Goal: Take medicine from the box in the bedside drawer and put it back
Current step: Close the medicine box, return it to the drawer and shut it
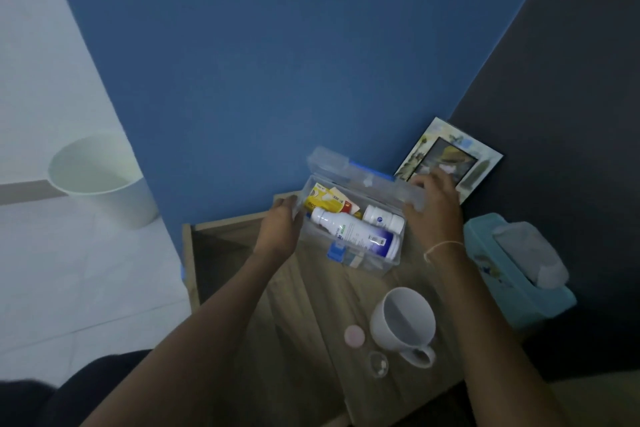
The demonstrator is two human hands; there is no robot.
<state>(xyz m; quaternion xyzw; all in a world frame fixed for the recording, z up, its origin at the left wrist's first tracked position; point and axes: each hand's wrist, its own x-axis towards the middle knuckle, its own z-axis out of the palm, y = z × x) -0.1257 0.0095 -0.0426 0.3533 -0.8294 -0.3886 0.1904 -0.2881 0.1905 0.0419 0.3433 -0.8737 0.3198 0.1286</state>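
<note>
- Nearest on the wooden desk [311,340]: one small clear pill bottle [378,365] lying with something white inside, one pink round cap [354,336] just beside it, and one white mug [403,322] tipped toward the camera, its handle nearest.
- To the left, the open drawer [221,246] shows as a dark cavity with wooden walls; what lies in it cannot be made out.
- Farther back stands one clear plastic medicine box [360,262], on the desk rather than in the drawer, its lid [332,163] raised and leaning toward the blue wall [277,62].
- Inside the box: two white bottles, a large one [353,232] lying across the middle and a smaller one [388,217] behind it, and one yellow carton [327,201] at the far left. A blue latch [336,251] sits on the front wall.
- The left hand [282,227] has its fingers curled against the box's left end, bracing it.
- The right hand [434,201] has loosely spread fingers resting on the lid's right edge; it pinches nothing that I can see.
- Judged step: with a bottle already outside, the box is being steadied with its lid open, either for taking or for returning medicine; which one cannot be told.
- The next move likely calls for one hand to let go and reach for the loose bottle and cap while the other holds the box.
- Beyond, at right: one teal tissue box [512,274] and one picture frame [446,158]; at far left, one white bin [104,180] on the floor.
</note>
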